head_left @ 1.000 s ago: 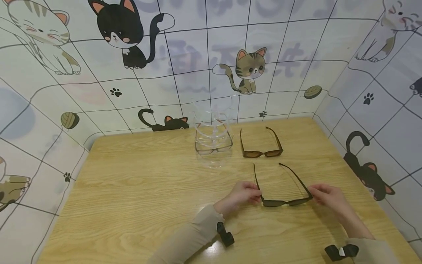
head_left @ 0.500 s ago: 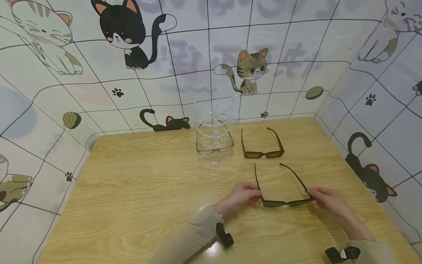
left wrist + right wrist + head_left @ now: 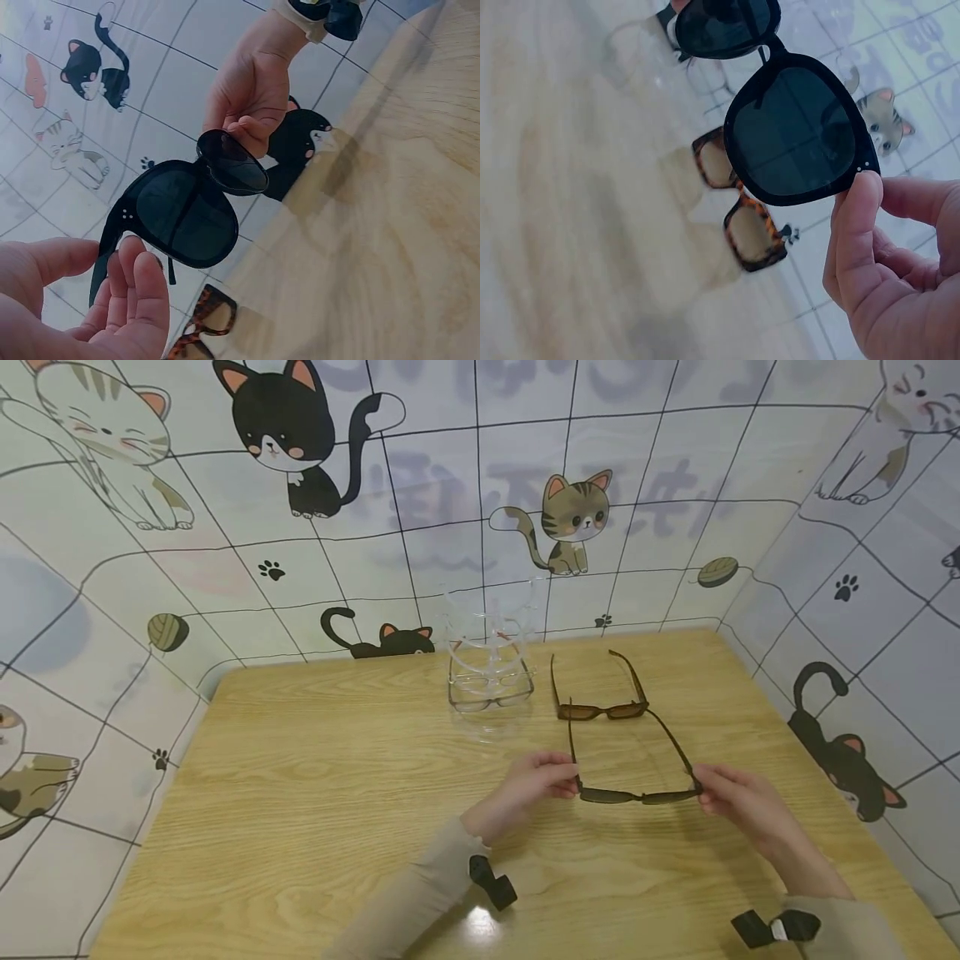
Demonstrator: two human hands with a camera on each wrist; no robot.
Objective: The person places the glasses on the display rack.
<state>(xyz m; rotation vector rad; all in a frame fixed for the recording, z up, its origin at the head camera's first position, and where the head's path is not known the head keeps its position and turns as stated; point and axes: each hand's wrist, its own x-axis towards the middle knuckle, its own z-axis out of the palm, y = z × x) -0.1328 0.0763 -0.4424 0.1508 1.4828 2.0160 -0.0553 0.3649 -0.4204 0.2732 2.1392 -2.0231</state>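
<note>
Black sunglasses [image 3: 607, 796] with dark lenses are held between my two hands, temples unfolded and pointing away from me. My left hand [image 3: 531, 785] pinches the left hinge end between thumb and fingers. At the opposite hinge, my right hand [image 3: 738, 795] grips the frame the same way. Both lenses face the camera in the left wrist view, where the black frame [image 3: 187, 214] shows above the wooden surface. Beyond them lie tortoiseshell sunglasses [image 3: 590, 713] with brown lenses, temples open; the raised black temples overlap them in the head view.
A transparent display stand [image 3: 491, 652] stands at the back of the wooden table [image 3: 315, 777]. Thin-framed eyeglasses [image 3: 491, 702] sit at the stand. Cat-patterned wall covering [image 3: 420, 560] encloses the back and sides.
Both hands have raised the black sunglasses and moved them away from me and slightly left. Their temple tips now overlap the tortoiseshell pair, which stays in place.
</note>
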